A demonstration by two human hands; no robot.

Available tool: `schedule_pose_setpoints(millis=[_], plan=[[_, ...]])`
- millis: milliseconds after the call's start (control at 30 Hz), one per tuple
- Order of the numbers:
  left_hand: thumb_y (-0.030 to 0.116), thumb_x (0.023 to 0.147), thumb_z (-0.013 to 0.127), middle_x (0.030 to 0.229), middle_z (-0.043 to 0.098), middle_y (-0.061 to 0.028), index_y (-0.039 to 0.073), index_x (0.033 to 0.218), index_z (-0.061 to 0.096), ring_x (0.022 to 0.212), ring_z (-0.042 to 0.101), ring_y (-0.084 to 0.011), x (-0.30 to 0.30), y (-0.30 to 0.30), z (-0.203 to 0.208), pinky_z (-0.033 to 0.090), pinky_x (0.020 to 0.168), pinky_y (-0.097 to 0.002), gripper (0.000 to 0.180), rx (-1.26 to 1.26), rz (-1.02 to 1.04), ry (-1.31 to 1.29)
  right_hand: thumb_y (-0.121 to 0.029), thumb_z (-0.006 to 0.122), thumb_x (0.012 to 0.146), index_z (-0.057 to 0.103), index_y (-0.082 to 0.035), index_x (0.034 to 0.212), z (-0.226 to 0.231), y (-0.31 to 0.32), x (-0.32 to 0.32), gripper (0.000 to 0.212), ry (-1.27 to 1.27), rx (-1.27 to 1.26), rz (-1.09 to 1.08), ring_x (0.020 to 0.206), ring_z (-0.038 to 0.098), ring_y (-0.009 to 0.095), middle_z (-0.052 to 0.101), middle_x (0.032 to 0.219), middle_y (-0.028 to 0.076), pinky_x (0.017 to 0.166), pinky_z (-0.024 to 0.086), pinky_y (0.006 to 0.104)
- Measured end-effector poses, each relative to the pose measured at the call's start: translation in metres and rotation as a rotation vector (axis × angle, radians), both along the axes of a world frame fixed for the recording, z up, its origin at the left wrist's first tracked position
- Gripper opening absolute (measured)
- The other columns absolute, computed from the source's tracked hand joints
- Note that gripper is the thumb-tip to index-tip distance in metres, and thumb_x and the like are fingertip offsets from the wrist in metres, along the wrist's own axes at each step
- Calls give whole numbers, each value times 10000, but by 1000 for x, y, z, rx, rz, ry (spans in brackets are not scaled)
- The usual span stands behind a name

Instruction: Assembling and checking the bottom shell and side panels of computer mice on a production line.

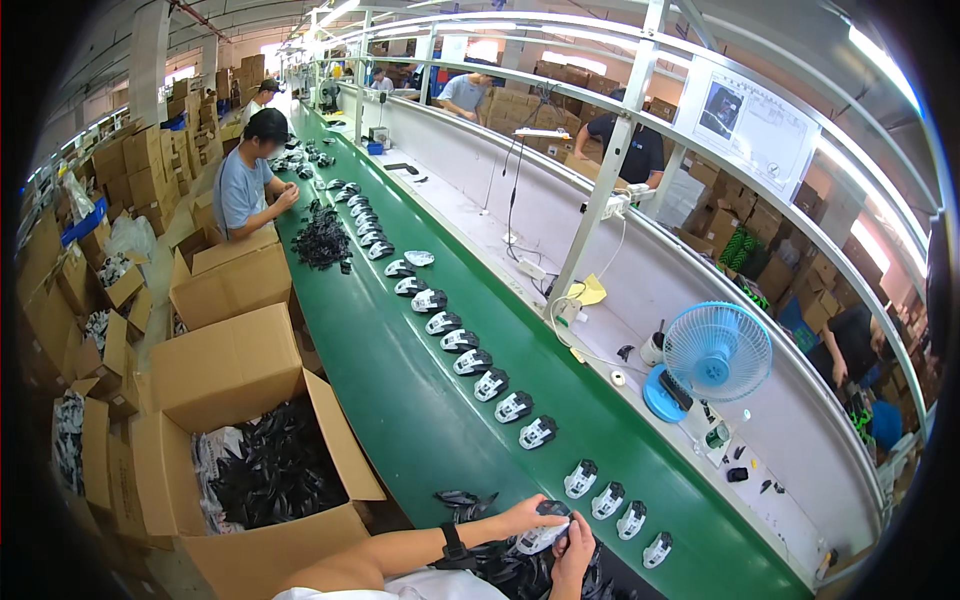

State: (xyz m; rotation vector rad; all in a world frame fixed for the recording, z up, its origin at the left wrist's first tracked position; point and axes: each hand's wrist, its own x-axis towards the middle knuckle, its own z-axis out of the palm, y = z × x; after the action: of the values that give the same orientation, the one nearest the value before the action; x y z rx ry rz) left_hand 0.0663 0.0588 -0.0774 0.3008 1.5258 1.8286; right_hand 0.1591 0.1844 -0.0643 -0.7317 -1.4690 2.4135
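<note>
1. Left of the grip: open carton (155,470) with black curved pieces (285,462).
2. Left hand (519,516) pinches a white-and-black plastic shell (537,539), seemingly for fitting; next move calls for steady pressing.
3. Right hand (574,558) grips its other side; fingertips partly unclear.
4. Right of the grip: similar shells (631,520).

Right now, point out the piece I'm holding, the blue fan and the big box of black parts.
Held piece (537,538): head view, on its white shell.
Blue fan (711,371): head view, on its hub.
Big box (228,365): head view, on its far flap.
</note>
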Motion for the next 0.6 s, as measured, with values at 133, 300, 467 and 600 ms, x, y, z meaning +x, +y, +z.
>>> schedule_pose_setpoints(millis=[133, 300, 467, 600], plan=[[327, 806, 709, 989, 593, -57, 0, 1143, 515, 885, 546, -102, 2, 9, 9, 455, 756, -250, 507, 22, 112, -43, -76, 519, 886, 491, 8, 1223, 34, -15, 3, 349, 70, 95, -239, 431, 432, 51, 460, 586, -15, 355, 308, 194], [363, 815, 680, 953, 618, -50, 0, 1053, 570, 835, 554, -111, 11, 15, 23, 458, 704, -270, 447, 114, 144, -45, -48, 508, 878, 495, 41, 1238, 48, -19, 1, 371, 69, 363, -46, 426, 423, 30, 503, 595, -4, 380, 316, 187], [389, 793, 687, 888, 640, -120, -19, 1020, 569, 803, 600, -181, 19, 20, 32, 468, 720, -298, 482, -5, 187, 244, -85, 464, 907, 534, 29, 1207, 51, -19, 3, 329, 54, 856, -154, 502, 507, 122, 557, 619, 57, 480, 421, 272], [414, 768, 702, 889, 639, -142, -26, 1040, 547, 798, 619, -223, 28, 17, 40, 479, 711, -322, 540, -100, 190, 384, -119, 405, 920, 549, 57, 1170, 57, -19, 9, 338, 33, 1128, -154, 935, 592, 326, 598, 1020, 235, 810, 453, 396]])
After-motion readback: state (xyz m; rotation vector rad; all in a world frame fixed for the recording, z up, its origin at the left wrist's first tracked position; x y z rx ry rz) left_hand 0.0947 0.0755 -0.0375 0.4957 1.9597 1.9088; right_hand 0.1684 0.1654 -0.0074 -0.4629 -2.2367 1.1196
